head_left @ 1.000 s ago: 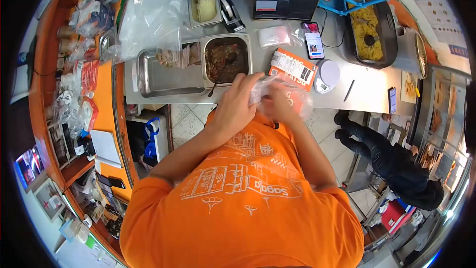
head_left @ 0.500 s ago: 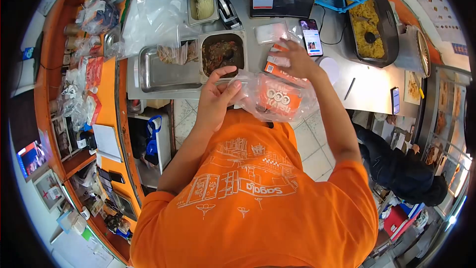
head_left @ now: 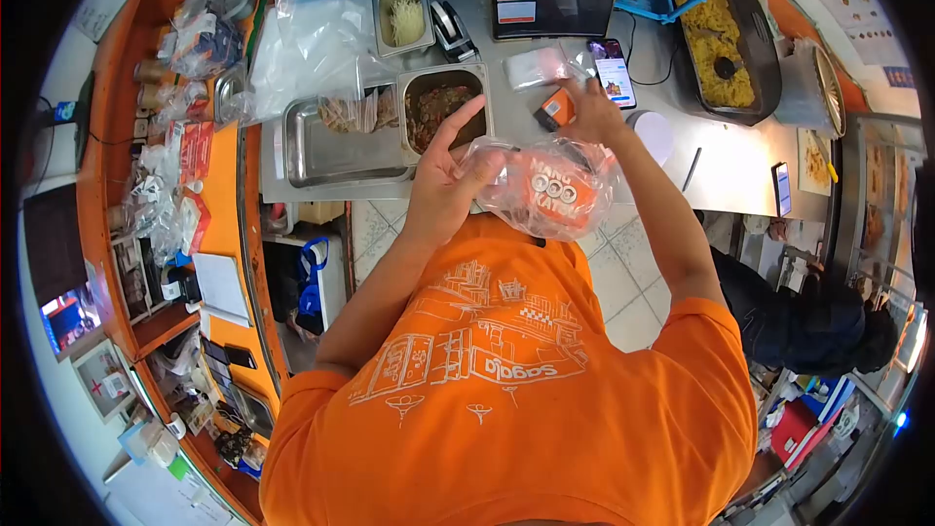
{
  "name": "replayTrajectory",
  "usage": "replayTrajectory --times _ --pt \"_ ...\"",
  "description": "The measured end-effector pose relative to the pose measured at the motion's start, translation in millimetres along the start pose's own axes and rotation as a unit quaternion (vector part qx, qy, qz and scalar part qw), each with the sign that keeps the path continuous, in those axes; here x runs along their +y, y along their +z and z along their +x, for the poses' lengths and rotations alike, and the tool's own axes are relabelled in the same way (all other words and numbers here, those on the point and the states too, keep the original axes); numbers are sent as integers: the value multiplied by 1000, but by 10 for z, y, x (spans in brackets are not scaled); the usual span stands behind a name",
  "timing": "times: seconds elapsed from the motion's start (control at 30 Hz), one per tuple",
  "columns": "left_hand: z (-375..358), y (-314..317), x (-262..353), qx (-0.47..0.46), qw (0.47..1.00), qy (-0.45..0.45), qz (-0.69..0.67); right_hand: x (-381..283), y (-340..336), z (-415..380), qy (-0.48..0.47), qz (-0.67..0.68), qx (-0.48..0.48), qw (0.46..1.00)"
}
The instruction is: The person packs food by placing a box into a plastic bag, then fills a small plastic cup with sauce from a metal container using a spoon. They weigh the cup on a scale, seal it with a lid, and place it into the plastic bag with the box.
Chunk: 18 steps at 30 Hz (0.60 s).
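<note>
A clear plastic bag (head_left: 563,197) with an orange, white-lettered item inside hangs in front of the counter's near edge. My left hand (head_left: 450,175) has this bag at its thumb, with the index finger stretched out; its lower fingers are partly hidden. Over the counter, my right hand (head_left: 596,117) is closed on a small orange box (head_left: 556,109), whose dark end shows beyond the fingers. Close to my left hand stands a metal pan of dark cooked filling (head_left: 429,131). Beyond my right hand lie a white packet (head_left: 536,68) and a phone (head_left: 613,76).
A shallow steel tray (head_left: 317,154) and plastic bags (head_left: 317,49) are on the left. A container of pale shreds (head_left: 404,21) and a tablet (head_left: 550,8) stand behind. A dark tray of yellow food (head_left: 721,54) is at right. A person in dark clothes (head_left: 799,317) bends nearby.
My right hand has come down onto the orange box, which has turned so its end shows. My left index finger has straightened away from the thumb, and the bag has shifted slightly.
</note>
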<state>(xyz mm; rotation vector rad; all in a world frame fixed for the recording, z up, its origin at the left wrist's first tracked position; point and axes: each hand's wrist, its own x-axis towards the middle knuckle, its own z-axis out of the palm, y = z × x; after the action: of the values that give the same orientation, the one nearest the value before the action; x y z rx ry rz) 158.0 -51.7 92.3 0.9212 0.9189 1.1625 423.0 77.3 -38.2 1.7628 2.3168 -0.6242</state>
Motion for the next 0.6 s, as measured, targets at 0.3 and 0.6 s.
replayTrajectory --times 0.3,0.6 --pt "199 -102 -59 -35 995 -59 -74 -584 -1337 -921 -171 608 130 764" --pt "360 -31 -77 -106 994 -6 -35 -1038 -150 -1275 -132 4 65 989"
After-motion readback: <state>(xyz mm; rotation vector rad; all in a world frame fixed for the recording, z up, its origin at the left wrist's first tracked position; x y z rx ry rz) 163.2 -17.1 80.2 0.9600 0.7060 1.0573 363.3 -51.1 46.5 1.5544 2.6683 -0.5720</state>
